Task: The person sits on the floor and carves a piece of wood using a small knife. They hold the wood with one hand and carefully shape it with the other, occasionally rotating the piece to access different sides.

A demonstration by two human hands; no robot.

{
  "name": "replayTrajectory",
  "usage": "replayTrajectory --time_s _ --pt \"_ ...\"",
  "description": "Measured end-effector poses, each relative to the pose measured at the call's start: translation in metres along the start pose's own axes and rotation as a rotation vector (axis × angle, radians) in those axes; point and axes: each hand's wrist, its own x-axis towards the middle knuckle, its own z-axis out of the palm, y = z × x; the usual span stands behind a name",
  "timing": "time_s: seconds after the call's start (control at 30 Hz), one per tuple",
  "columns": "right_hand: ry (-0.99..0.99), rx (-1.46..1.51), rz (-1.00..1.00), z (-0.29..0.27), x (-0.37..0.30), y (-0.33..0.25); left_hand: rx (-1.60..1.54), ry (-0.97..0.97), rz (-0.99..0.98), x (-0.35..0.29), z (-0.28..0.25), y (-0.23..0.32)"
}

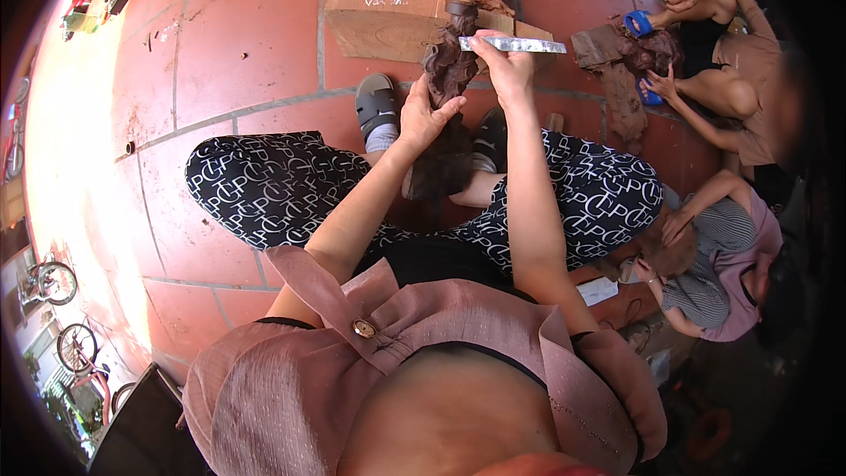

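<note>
Red floor tiles (pixel 256 44) open wide to the left of a seated person, giving the left arm room to swing outward, while patterned trousers (pixel 590 198) with knees spread flank both forearms. At right, a co-worker (pixel 749 79) sits beside dark wood pieces (pixel 604 57), narrowing the space on that side. Straight ahead, a pale wood block (pixel 388 26) sets the far limit, its near edge just behind the work. In front of it, between the knees, a dark carving (pixel 448 70) stands roughly upright, its top overlapping the block's face in this view. The left hand (pixel 426 119), arm stretched forward, clasps the carving low, fingers along its left edge, thumb reaching across the front. The right hand (pixel 509 69), wrist raised higher, pinches a flat pale strip (pixel 529 45) between thumb and fingers. The strip lies nearly level, its free end pointing right; whether its left end touches the carving cannot be told.
</note>
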Motion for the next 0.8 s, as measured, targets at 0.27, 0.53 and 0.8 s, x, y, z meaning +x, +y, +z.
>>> replayTrajectory --time_s 0.27,0.53,0.8 --pt "-0.134 -0.708 -0.031 0.010 0.020 -0.032 -0.034 0.000 0.069 -0.001 -0.002 0.002" --pt "-0.046 -0.834 -0.131 0.029 0.004 -0.030 0.014 0.019 0.078 -0.004 -0.005 -0.004" --pt "-0.001 -0.890 -0.320 0.039 0.014 -0.001 0.006 0.059 0.132 0.003 0.001 -0.010"
